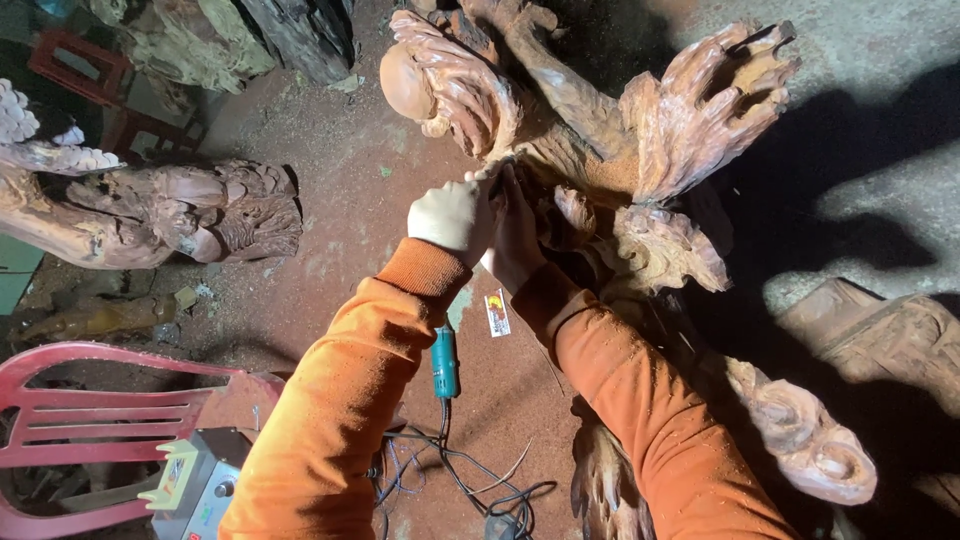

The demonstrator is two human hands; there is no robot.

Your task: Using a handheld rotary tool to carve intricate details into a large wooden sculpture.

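- The left hand (452, 216), in a pale glove, is closed in a fist at the middle of the large reddish-brown carved wooden sculpture (600, 130), fingers together around something I cannot make out
- The right hand (514, 238), bare, lies just beside it and touching it, fingers curled toward the same spot; what it clamps, if anything, I cannot tell
- Both hands meet at one dark hollow of the carving, likely so one steadies while the other guides fine work there
- A teal-handled power tool (445, 362) lies on the dusty red floor (340, 180) near the person, between the two orange sleeves, its dark cable (470, 480) trailing nearer still, seemingly set down within reach
- The sculpture stretches from far centre to near right
- Counted: two hands, one teal tool, one red plastic chair (80, 420) near left, one grey machine box (195, 490) beside it, one second carved wooden piece (170, 215) at left
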